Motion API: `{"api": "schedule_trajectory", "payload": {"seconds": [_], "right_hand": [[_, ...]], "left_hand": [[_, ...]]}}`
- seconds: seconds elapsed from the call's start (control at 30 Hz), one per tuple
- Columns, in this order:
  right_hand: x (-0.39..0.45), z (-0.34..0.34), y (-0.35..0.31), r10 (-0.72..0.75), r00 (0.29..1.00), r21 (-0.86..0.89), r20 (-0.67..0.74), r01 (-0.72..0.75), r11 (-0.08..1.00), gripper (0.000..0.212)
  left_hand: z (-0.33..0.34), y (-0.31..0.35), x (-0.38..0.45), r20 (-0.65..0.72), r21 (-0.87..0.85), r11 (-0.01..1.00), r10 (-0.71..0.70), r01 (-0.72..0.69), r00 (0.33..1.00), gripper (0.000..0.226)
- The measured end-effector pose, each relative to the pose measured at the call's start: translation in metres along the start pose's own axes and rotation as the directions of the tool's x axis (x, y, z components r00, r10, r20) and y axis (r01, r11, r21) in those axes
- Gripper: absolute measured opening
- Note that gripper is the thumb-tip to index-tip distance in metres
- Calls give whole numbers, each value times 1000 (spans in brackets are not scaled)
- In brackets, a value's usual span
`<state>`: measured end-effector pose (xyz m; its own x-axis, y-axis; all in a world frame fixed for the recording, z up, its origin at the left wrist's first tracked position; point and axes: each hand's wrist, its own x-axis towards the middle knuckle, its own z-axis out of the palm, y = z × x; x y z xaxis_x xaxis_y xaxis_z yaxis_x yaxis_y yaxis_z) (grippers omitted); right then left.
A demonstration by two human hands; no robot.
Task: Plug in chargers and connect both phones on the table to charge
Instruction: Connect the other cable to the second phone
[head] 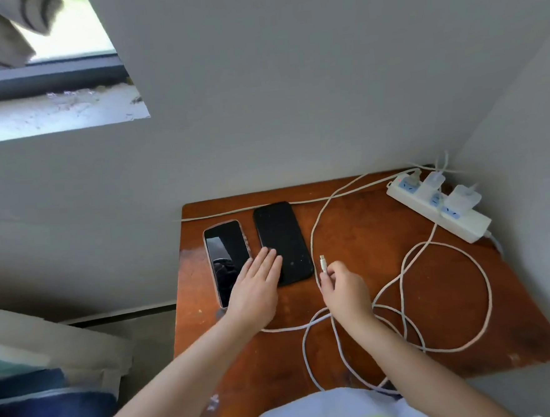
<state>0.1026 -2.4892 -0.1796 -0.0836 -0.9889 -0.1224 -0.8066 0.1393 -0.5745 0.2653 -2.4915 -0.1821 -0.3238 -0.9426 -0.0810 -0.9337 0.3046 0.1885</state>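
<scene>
Two phones lie face up side by side on a brown wooden table (386,282): a pale-cased phone (224,254) on the left and a black phone (280,234) to its right. My left hand (256,287) lies flat with fingers spread over the near ends of both phones. My right hand (344,288) pinches a white charging cable just below its plug (322,262), which points up beside the black phone's lower right corner. Two white chargers (434,179) (463,196) sit plugged into a white power strip (430,210) at the table's far right corner.
White cables (452,293) loop loosely over the right and near parts of the table. One cable runs along the table's far edge past the phones. Grey walls close in behind and on the right. A window sill (49,116) is upper left; folded fabric lies lower left.
</scene>
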Motion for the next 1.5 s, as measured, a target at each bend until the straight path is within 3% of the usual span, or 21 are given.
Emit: {"api": "schedule_trajectory", "payload": {"seconds": [0.07, 0.13, 0.2, 0.3, 0.43, 0.6, 0.87, 1.07, 1.5], "right_hand": [[0, 1, 3, -57, 998, -23, 15, 57, 998, 20], [-2, 2, 6, -107, 994, -31, 28, 108, 994, 21], [-3, 4, 11, -128, 992, -23, 14, 129, 991, 21], [-4, 5, 22, -151, 988, 4, -8, 151, 988, 21], [-12, 9, 36, -254, 967, -19, 4, 254, 967, 24], [-13, 7, 36, -273, 962, -35, -24, 272, 962, 31], [-13, 3, 36, -314, 944, -32, -103, 312, 949, 3], [-13, 2, 38, -375, 918, -66, -127, 370, 927, 15], [-14, 6, 39, -290, 923, -68, -252, 282, 957, 17]], "left_hand": [[-7, -5, 31, 137, 132, 981, 127, -145, 982, 70], [-13, -6, 56, 359, 275, 889, 259, -367, 897, 80], [-14, -4, 73, 531, 362, 779, 279, -512, 800, 86], [-19, -1, 88, 582, 407, 671, 333, -620, 742, 84], [-27, -1, 99, 618, 400, 615, 366, -679, 696, 86], [-31, 15, 105, 688, 370, 575, 359, -730, 631, 96], [-36, 19, 110, 675, 312, 614, 393, -725, 624, 97], [-37, 13, 108, 605, 266, 725, 388, -635, 696, 98], [-26, 17, 106, 487, 177, 799, 436, -574, 757, 97]]}}
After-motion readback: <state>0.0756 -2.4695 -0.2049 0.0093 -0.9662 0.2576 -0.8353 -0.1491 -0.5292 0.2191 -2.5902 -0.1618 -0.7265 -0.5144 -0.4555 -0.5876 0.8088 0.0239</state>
